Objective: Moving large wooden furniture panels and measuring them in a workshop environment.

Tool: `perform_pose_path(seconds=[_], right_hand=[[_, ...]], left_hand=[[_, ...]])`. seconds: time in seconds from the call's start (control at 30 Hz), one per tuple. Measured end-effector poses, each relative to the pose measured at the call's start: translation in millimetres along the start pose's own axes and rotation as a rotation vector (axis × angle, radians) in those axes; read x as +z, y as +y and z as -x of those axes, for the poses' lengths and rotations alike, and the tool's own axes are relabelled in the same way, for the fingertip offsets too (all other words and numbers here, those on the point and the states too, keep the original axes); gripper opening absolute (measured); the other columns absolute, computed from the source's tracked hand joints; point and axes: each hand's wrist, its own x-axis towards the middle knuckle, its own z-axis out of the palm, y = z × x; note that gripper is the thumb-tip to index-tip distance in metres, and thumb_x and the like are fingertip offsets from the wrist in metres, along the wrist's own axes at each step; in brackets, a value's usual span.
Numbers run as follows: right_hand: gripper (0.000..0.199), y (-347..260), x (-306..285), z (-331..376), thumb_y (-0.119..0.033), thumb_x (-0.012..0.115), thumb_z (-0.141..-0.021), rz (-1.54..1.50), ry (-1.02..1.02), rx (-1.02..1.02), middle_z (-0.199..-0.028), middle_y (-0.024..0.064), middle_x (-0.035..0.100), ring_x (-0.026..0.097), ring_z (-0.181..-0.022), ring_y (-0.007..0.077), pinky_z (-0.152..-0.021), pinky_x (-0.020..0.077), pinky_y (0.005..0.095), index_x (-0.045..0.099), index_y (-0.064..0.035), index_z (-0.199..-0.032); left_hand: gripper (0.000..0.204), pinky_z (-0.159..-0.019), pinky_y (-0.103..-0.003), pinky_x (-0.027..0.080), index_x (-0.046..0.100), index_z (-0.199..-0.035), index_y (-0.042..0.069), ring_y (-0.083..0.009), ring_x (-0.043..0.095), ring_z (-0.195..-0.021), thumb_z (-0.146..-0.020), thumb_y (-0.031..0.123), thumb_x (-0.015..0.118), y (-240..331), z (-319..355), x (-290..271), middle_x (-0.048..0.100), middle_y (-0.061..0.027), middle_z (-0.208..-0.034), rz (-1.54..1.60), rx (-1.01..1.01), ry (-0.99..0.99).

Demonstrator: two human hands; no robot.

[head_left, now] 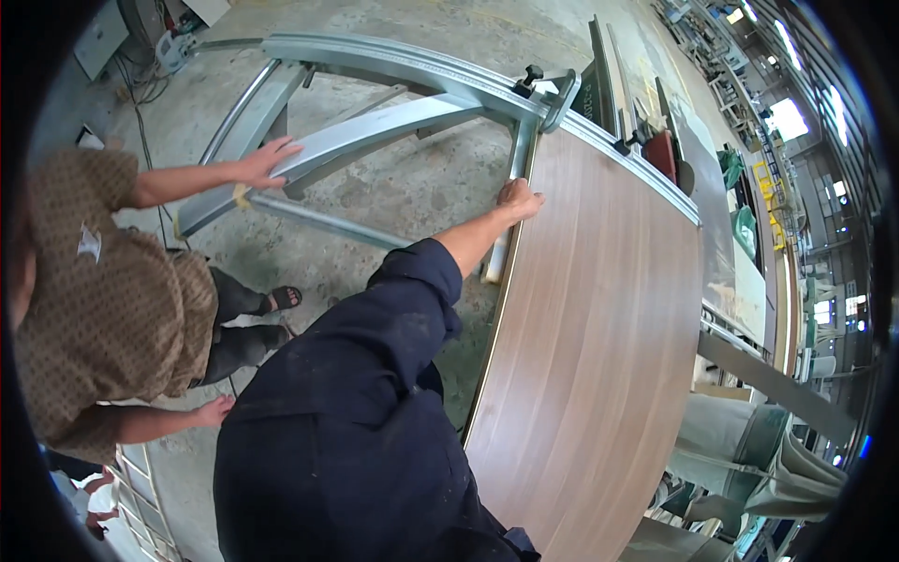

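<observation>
Wood-grain panel (599,328) near lettered machine (590,101)

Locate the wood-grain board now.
In the head view, the wood-grain board lies right of centre, running down from the long metal rail, with the left hand at its left edge.
</observation>
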Motion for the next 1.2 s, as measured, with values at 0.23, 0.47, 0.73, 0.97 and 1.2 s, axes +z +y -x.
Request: perform_pose_path(seconds=[0.23, 0.47, 0.73, 0.97, 1.2], right_hand=[[0.068, -73.5, -56.9, -96.7, -0.052, 0.046, -0.098, -0.423, -0.676, 0.195, -0.151, 0.0227, 0.037, 0.037, -0.138, 0.0384, -0.110, 0.0326, 0.0535, 0.041, -0.0025, -0.146], [0.078, -264.9, -125.1, -146.3, -0.059, 0.039, -0.098, -0.433, -0.584, 0.003, -0.159, 0.0226, 0.022, 0.020, -0.147, 0.0389, -0.115, 0.0174, 0.0601, 0.027, -0.0047, -0.154], [0.075, -299.1, -156.1, -152.8, -0.058, 0.034, -0.099, -0.652, -0.542, 0.045, -0.160, 0.0232, 0.020, 0.018, -0.147, 0.0424, -0.115, 0.0141, 0.0621, 0.027, -0.0068, -0.154], [0.078, -292.0, -161.1, -154.6, -0.061, 0.032, -0.099, -0.639, -0.536, 0.053, -0.160, 0.0231, 0.021, 0.019, -0.147, 0.0422, -0.115, 0.0144, 0.0612, 0.027, -0.0068, -0.154], [0.081, -292.9, -157.1, -153.6, -0.064, 0.029, -0.098, -0.620, -0.513, 0.032, -0.160, 0.0216, 0.022, 0.018, -0.148, 0.0409, -0.115, 0.0137, 0.0608, 0.027, -0.0059, -0.154]], left_hand=[[0.032, -0.063, -0.043, 0.051, 0.066, -0.069, 0.002, -0.0321, 0.067, -0.068, -0.075, 0.032, 0.072, -16.5, -108.0, 27.2, 0.067, -0.0171, -0.069, 0.023, 0.099, 0.345], [0.031, -0.077, -0.039, 0.052, 0.066, -0.108, -0.001, -0.0248, 0.065, -0.082, -0.088, 0.023, 0.064, -24.0, -99.1, 23.7, 0.069, -0.0125, -0.097, 0.211, 0.213, 0.162], [0.064, -0.119, -0.038, 0.019, 0.022, -0.152, 0.002, -0.0219, 0.024, -0.145, -0.105, 0.044, 0.032, -19.0, -150.9, -10.1, 0.028, -0.0128, -0.156, 0.800, 0.210, 0.203], [0.072, -0.119, -0.041, 0.016, 0.014, -0.154, 0.002, -0.0255, 0.025, -0.144, -0.104, 0.050, 0.031, 18.7, -151.3, 7.1, 0.027, -0.0147, -0.156, 0.474, 0.101, 0.073], [0.074, -0.119, -0.041, 0.015, 0.012, -0.154, 0.002, -0.0232, 0.025, -0.144, -0.104, 0.054, 0.028, -58.2, -197.4, 36.4, 0.024, -0.0115, -0.158, 1.012, 0.151, 0.210]])
